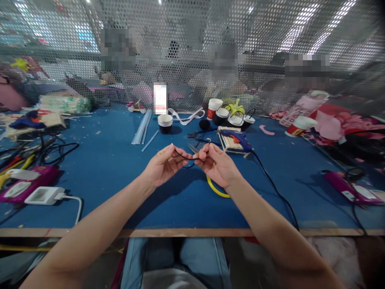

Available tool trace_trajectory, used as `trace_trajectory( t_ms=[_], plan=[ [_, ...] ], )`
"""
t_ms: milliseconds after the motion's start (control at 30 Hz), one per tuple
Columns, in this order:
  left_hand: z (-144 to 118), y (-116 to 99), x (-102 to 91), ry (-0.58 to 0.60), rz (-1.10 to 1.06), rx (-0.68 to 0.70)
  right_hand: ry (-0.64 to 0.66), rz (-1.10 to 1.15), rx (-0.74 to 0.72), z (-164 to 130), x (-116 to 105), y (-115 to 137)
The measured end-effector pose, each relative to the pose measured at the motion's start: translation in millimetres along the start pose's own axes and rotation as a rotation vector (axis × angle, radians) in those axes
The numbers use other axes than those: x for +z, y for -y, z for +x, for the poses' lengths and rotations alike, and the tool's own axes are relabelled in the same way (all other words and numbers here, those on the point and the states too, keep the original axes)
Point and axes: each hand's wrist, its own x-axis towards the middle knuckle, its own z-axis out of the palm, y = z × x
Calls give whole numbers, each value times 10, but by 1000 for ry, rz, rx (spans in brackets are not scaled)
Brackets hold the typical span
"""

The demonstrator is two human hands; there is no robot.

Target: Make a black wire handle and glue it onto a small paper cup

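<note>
My left hand (pixel 165 164) and my right hand (pixel 219 163) meet above the middle of the blue table. A thin black cord (pixel 184 156), slightly bent, runs between their fingertips. Each hand pinches it, and a loose loop of cord hangs just below. Under my right hand lie scissors whose yellow handle (pixel 217 192) curves out by the wrist; their other parts are mostly hidden. Just beyond the fingers are dark-handled pliers (pixel 197 135). A blue glue gun (pixel 240 138) rests on a small stick-built rack (pixel 226 141) to the right.
A black-and-white paper cup (pixel 165 123) stands near clear glue sticks (pixel 141 128). More cups (pixel 215 108), some with black wire handles, sit farther back. Purple power strips (pixel 33 182) lie at both sides. The glue gun's cable (pixel 275 188) crosses the right side. A perforated metal screen (pixel 186 60) closes the back.
</note>
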Motion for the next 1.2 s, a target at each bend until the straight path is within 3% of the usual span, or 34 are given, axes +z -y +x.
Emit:
trace_trajectory(
  t_ms=[133,433,867,1100,1200],
  plan=[
    [-36,-2,32,140,-79,-28,56,93,33,-16,16,28],
    [-66,10,86,143,-140,-30,105,136,38,-18,-7,-15],
    [-49,-39,40,224,71,-65,199,-8,93,-63,14,-51],
    [-22,-23,2,51,-41,-42,136,63,68,-38,6,-39],
    [-16,-22,16,28,-61,-38,130,100,58,-12,-26,-38]
  ],
)
